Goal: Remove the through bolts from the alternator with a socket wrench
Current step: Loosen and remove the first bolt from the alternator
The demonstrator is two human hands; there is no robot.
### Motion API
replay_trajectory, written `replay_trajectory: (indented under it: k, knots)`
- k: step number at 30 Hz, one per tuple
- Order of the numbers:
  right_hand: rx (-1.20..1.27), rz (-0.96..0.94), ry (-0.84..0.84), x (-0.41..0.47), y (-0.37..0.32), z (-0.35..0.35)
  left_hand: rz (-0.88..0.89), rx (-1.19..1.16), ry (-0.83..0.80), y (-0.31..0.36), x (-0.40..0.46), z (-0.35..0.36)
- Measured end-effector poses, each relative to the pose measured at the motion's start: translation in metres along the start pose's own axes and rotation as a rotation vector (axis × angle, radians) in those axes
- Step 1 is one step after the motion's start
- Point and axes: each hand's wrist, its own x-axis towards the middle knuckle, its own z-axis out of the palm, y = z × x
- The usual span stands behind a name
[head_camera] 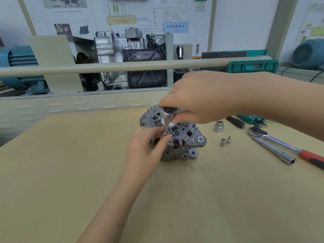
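Working a through bolt near the left rim of the alternator (177, 137), which sits about mid-worktop, end face up. Right hand (198, 100) has its grip curled round the head of a small ratchet (167, 114), held from above so the drive stays plumb over the bolt. Left hand (147, 146) pinches the socket (165, 132) low on the extension between thumb and fingertips, likely to keep it seated on the bolt head and stop it camming off. Bolt itself is hidden under the socket, so can't tell how far out it is.

Spares parked clear to the right: 1 large socket (218, 126), 2 small sockets (225, 141) just beside each other, a bigger ratchet with red handle (280, 142) crossed by a long extension bar (275, 152), all in easy reach of the right hand. Green tool case (249, 118) at the far right edge.

Worktop (70, 163) is plain tan board, lightly scuffed. Behind it, a rail (105, 67), a cutaway engine on a stand (126, 57), wiring diagram boards (140, 18) on the wall. Looks like a training workshop.
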Motion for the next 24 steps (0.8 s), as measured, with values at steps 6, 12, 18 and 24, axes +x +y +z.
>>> replay_trajectory:
  k: [6,12,18,24]
  knots:
    - [-0.034,-0.042,-0.064,-0.002,-0.006,-0.005,0.02,0.053,0.057,0.005,0.001,0.003]
    - [0.02,0.004,-0.03,0.003,-0.006,-0.002,-0.015,-0.005,-0.068,-0.001,0.0,-0.001]
    - [-0.079,-0.001,0.005,0.003,-0.007,0.002,-0.012,0.08,0.058,0.001,0.001,0.004]
    - [-0.041,-0.017,-0.021,0.001,-0.008,-0.004,0.019,0.059,0.027,0.001,-0.001,0.003]
